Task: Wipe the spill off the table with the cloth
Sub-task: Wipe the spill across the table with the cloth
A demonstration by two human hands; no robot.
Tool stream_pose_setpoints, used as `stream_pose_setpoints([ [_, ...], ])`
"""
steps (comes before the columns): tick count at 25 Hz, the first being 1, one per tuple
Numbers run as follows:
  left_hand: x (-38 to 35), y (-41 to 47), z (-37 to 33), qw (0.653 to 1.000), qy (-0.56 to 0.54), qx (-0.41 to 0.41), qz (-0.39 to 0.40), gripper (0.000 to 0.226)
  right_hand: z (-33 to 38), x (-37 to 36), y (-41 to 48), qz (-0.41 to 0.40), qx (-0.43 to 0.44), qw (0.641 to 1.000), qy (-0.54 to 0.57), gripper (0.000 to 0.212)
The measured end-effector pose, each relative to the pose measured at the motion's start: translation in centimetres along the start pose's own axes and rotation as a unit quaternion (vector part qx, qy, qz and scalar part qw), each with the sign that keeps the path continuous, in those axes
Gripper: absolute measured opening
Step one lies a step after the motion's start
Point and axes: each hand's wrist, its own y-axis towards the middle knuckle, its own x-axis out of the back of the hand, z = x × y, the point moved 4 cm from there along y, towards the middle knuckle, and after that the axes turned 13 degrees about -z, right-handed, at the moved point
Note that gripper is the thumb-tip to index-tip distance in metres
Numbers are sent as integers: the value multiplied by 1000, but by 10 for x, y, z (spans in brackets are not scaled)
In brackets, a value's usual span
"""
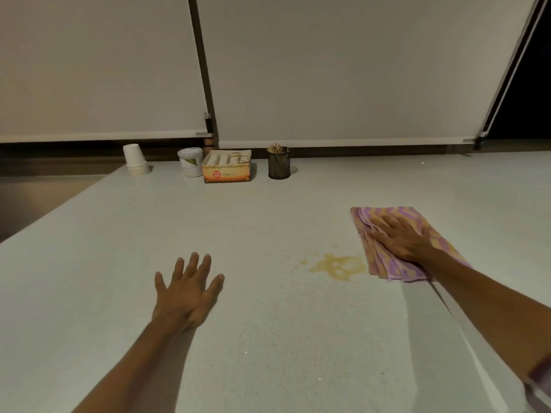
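Note:
A yellowish spill [338,266] lies on the white table [268,338], a little right of centre. A folded cloth [384,263] with pink, purple and orange stripes lies flat just right of the spill, its lower left edge touching the stain. My right hand [398,237] presses flat on top of the cloth, fingers stretched and pointing left and away. My left hand [187,289] rests on the bare table left of the spill, fingers spread, holding nothing.
Along the far edge stand a stack of upturned paper cups [135,160], a white tub [190,161], an orange box of sachets [227,166] and a black mesh holder with wooden sticks [279,162]. White roller blinds hang behind them.

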Motion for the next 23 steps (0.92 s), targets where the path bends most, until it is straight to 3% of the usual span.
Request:
stream_pose_setpoints([
  [4,-5,1,0,1000,1,1,-1,78,60,-22,46,28,5,1000,-1,61],
  [9,-5,0,1,1000,2,2,8,83,161,-32,28,38,73,996,41,62],
  [14,-3,1,1,1000,10,3,14,84,146,-28,-9,10,153,985,78,65],
  [18,-3,1,1,1000,9,2,8,83,128,-28,12,-4,120,991,62,64],
  [23,-6,1,1,1000,-3,-1,3,83,198,-44,34,16,84,996,24,62],
])
